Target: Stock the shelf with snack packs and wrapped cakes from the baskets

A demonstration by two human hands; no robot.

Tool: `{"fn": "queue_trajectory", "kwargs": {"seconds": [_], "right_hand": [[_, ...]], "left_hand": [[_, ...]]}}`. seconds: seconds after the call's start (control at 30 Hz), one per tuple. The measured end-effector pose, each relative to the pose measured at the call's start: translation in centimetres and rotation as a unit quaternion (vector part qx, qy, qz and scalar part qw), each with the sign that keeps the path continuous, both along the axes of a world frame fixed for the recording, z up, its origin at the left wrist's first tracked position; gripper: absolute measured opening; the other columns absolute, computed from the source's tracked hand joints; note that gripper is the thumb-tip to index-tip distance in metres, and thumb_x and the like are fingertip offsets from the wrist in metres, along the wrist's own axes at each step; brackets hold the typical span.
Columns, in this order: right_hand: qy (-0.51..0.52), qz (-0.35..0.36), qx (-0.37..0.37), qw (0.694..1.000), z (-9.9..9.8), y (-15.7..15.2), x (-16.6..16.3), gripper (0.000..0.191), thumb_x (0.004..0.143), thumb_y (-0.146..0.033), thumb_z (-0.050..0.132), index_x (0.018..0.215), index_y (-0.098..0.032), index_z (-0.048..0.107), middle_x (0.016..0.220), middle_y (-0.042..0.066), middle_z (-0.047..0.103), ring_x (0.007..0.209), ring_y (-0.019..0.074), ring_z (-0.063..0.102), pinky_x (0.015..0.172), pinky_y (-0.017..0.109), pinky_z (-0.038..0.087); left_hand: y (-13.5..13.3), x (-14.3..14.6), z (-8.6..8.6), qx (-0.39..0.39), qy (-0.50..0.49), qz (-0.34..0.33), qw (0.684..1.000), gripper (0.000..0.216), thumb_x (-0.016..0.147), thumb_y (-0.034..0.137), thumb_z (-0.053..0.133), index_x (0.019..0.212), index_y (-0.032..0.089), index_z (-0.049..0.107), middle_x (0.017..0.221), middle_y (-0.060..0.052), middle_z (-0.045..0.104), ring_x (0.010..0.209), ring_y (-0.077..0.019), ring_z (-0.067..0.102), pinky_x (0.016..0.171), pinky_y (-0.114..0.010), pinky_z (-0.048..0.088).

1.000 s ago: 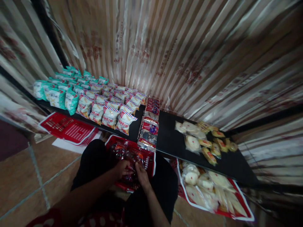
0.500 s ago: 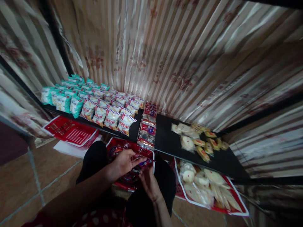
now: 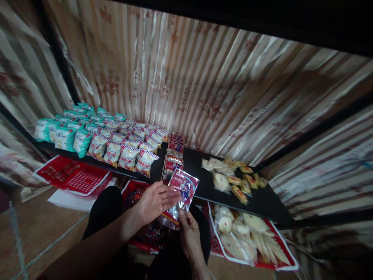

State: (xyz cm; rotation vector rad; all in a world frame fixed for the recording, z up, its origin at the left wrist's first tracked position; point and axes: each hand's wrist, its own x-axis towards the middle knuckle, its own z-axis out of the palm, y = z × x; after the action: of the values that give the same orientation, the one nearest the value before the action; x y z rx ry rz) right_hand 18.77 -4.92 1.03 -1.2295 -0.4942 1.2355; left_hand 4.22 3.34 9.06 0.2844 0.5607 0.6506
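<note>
My left hand (image 3: 155,201) and my right hand (image 3: 189,230) together hold up a clear snack packet with a red and blue label (image 3: 183,190), just in front of the black shelf (image 3: 262,200). The left fingers lie along its left side; the right hand pinches its lower edge. A row of the same red-labelled packets (image 3: 174,151) runs back across the shelf right behind it. Below my hands a red basket (image 3: 131,191) with more packets rests on my lap.
Teal packets (image 3: 65,134) and red-white-blue striped packets (image 3: 128,149) fill the shelf's left part. Small yellow and white wrapped cakes (image 3: 233,177) lie on its right. A red basket of pastries (image 3: 250,237) sits at lower right, another red basket (image 3: 72,177) at left. Striped fabric backs the shelf.
Both hands rose out of the lap basket, bringing one packet up to shelf height. The view tilted upward.
</note>
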Motion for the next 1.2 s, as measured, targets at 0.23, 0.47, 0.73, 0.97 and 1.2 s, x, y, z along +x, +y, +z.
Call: {"fn": "queue_trajectory", "kwargs": {"seconds": [0.23,0.47,0.73,0.97,1.2], "right_hand": [[-0.022,-0.141,-0.016,0.990,1.6,1.2,4.5,0.029,0.060,-0.040,0.074,0.081,-0.023,0.064,0.073,-0.002,0.071,0.068,0.0161,0.065,0.063,0.026,0.051],[-0.040,-0.139,-0.002,0.989,3.3,6.8,7.4,0.048,0.056,-0.041,0.074,0.099,-0.023,0.060,0.083,-0.001,0.072,0.075,0.0179,0.066,0.068,0.028,0.051],[-0.109,-0.097,0.027,0.989,3.5,17.0,9.6,0.055,0.058,-0.042,0.071,0.105,-0.017,0.058,0.072,0.000,0.070,0.065,0.0158,0.063,0.063,0.025,0.048],[-0.208,-0.051,0.021,0.976,3.2,24.9,10.5,0.048,0.065,-0.044,0.063,0.104,-0.015,0.061,0.077,0.004,0.070,0.068,0.0179,0.065,0.065,0.027,0.049],[-0.458,-0.037,-0.032,0.888,2.7,29.8,10.9,0.036,0.075,-0.038,0.048,0.094,-0.013,0.065,0.085,0.009,0.070,0.076,0.0200,0.064,0.068,0.027,0.047]], "left_hand": [[-0.1,1.9,-3.1,0.186,0.279,0.074,0.939,0.007,0.069,0.020,0.054,0.072,0.016,0.058,0.074,-0.002,0.064,0.057,-0.0106,0.056,0.049,-0.020,0.037],[1.6,5.1,-3.4,0.429,0.381,0.055,0.817,0.029,0.069,0.010,0.049,0.093,0.022,0.062,0.105,-0.006,0.060,0.095,-0.0187,0.057,0.082,-0.026,0.046],[6.7,9.3,-3.0,0.469,0.382,0.101,0.790,0.049,0.068,0.004,0.047,0.113,0.021,0.055,0.142,-0.007,0.033,0.126,-0.0244,0.039,0.108,-0.036,0.029],[12.9,12.2,-3.4,0.420,0.404,0.143,0.800,0.044,0.066,-0.001,0.047,0.104,0.018,0.058,0.142,-0.009,0.033,0.132,-0.0242,0.030,0.111,-0.037,0.024],[17.7,13.9,-3.8,0.420,0.479,0.199,0.744,0.043,0.064,-0.004,0.046,0.099,0.017,0.062,0.120,-0.008,0.057,0.120,-0.0230,0.046,0.106,-0.036,0.033]]}}
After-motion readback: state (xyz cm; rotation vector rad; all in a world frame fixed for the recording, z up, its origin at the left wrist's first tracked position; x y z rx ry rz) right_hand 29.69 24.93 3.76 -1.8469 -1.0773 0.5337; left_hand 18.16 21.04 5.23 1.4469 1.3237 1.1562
